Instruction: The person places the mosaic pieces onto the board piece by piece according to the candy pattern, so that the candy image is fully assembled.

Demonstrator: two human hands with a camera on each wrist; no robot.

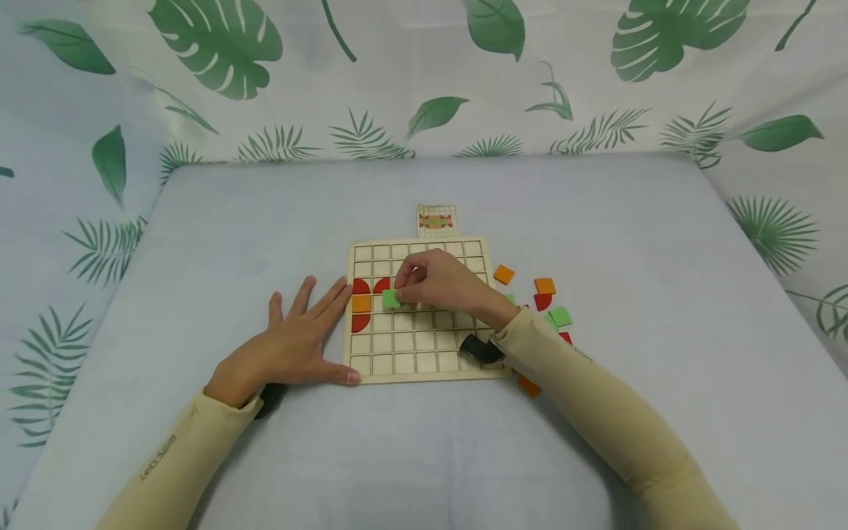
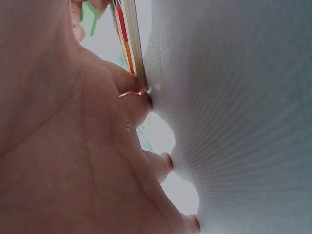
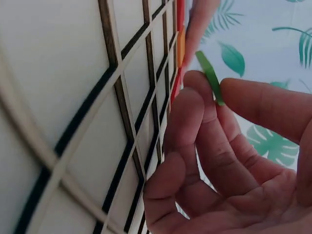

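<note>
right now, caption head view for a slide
Left hand touching a pale square wooden board, right hand pinching a green square tile.

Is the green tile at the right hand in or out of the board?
Out: the right hand pinches the green tile, tilted and clear of the board.

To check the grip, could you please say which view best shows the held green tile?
Right wrist: the tile is large, nearly edge-on, pinched by the right hand. Head shows its face small, partly covered; left wrist, only part.
</note>
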